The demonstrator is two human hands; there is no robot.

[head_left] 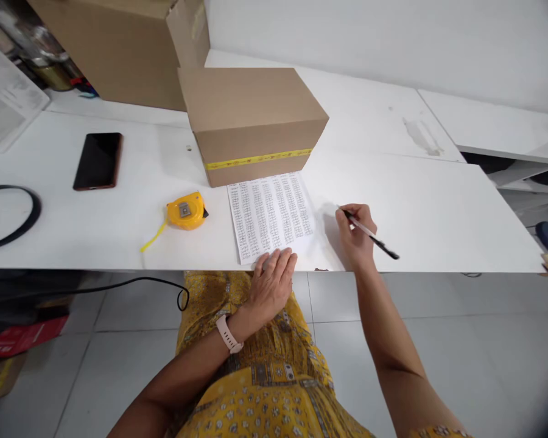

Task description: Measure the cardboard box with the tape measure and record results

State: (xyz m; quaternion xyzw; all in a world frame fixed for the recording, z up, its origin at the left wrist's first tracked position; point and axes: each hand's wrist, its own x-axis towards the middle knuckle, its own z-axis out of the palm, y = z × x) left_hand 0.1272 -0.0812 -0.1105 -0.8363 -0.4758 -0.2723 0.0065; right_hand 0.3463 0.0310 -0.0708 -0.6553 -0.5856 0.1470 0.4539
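Observation:
A sheet of paper [271,213] covered in columns of small writing lies at the front edge of the white table [415,207]. My left hand [273,283] rests flat on the sheet's lower edge, fingers stretched out. My right hand [355,234] is closed around a black pen [369,234], its tip on the table just right of the sheet. Directly behind the paper stands a closed cardboard box [251,118] with a strip of yellow tape.
A yellow tape measure [185,212] lies left of the sheet, a dark phone [97,160] farther left, and a black cable loop [13,216] at the left edge. A larger cardboard box [119,42] stands at the back. A black cord [119,286] hangs under the table.

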